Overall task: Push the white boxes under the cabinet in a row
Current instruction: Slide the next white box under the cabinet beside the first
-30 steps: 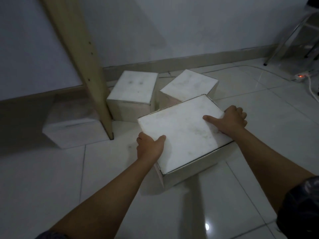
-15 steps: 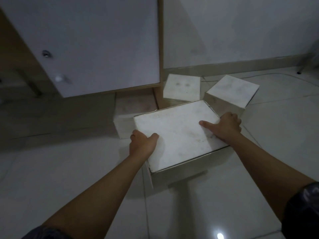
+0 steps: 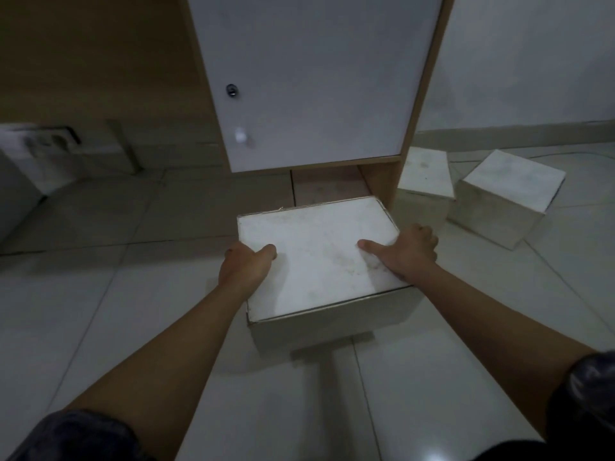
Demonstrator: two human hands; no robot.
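Note:
A large flat white box (image 3: 319,251) lies on the tiled floor in front of the white-doored cabinet (image 3: 309,84). My left hand (image 3: 244,267) grips its left edge, thumb on the lid. My right hand (image 3: 404,252) grips its right edge, thumb on top. The box's far edge meets the gap under the cabinet, where another white box (image 3: 327,188) sits in shadow. Two smaller white boxes stand to the right of the cabinet's wooden side panel (image 3: 382,184): one (image 3: 426,173) beside the panel, one (image 3: 509,194) further right, turned at an angle.
A cable (image 3: 549,154) runs along the floor by the skirting behind the right boxes. At far left a pale object (image 3: 20,181) stands on the floor, and a power strip (image 3: 55,139) lies by the wall. Open tiles lie left of the large box.
The view has swung left and the cabinet door now fills the upper middle. The large box, held in both hands, has moved left from the smaller boxes to the cabinet's gap.

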